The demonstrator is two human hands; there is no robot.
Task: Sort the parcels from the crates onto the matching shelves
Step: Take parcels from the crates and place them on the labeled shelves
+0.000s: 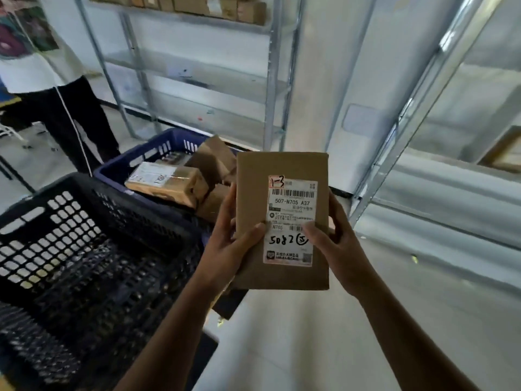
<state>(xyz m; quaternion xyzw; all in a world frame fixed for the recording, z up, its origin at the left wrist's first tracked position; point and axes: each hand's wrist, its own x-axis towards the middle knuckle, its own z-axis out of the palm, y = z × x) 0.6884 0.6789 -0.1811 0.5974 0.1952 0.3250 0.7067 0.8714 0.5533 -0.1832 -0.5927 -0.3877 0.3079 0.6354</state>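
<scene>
**Item 1, flat cardboard parcel** (282,165). Held upright in front of the person, face to the camera, above the floor (310,348) and just right of the crates. A white shipping label (291,204) covers most of the face; the print reads "507-N705 A37" and the handwriting reads "5082", with a red-boxed mark at the label's top left corner.

**Item 2, left hand** (229,244). Grips the parcel's left edge, with the thumb pressed on the front at the label's edge and the fingers curled behind.

**Item 3, right hand** (337,244). Grips the right edge, with the thumb lying on the label's lower part and the fingers wrapped round the back.

**Item 4, black crate** (84,249). Perforated plastic, at lower left and nearest the camera.

**Item 5, blue crate** (135,162). Directly behind the black one. It holds several brown boxes, among them a taped box with a white label (166,183) lying on top and a tilted box (214,159) leaning behind it.

**Item 6, metal shelving unit** (270,80). Stands against the wall beyond the crates. A row of cardboard boxes (211,7) sits on the top shelf in view.

**Item 7, second shelving frame** (423,108). At right, with grey uprights close to the parcel's right side.

**Item 8, another person** (56,94). At far left, standing, in a white top and dark trousers.
</scene>
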